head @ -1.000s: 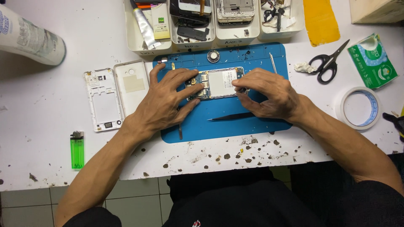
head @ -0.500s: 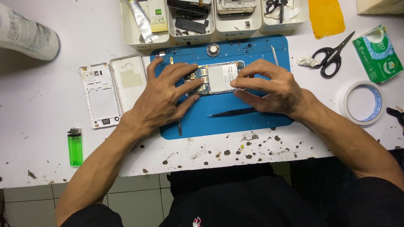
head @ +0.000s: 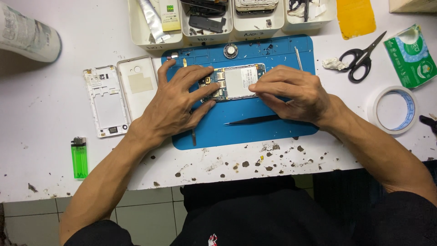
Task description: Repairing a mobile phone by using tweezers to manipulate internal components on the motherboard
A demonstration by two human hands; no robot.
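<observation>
- the opened phone (head: 233, 82) lies flat on the blue mat (head: 255, 123) in the upper middle of the frame, its circuit board and silver battery showing.
- the left hand (head: 175, 102) rests on the phone's left end, fingers spread wide and pressing down on the board, clamped around nothing.
- the right hand (head: 291, 91) lies over the phone's right end, fingers drawn close together with the tips on its edge; whether they pinch anything i cannot tell.
- black tweezers (head: 252, 120) lie on the mat just below the phone, between the two hands.
- a white phone frame (head: 105, 101) and a white back cover (head: 139, 84) lie side by side on the bench (head: 45, 114), left of the mat.
- a green lighter (head: 79, 157) sits at the lower left of the frame.
- scissors (head: 362, 57), a roll of tape (head: 393, 110) and a green tissue pack (head: 412, 54) lie at the right.
- white parts trays (head: 157, 43) line the top edge.
</observation>
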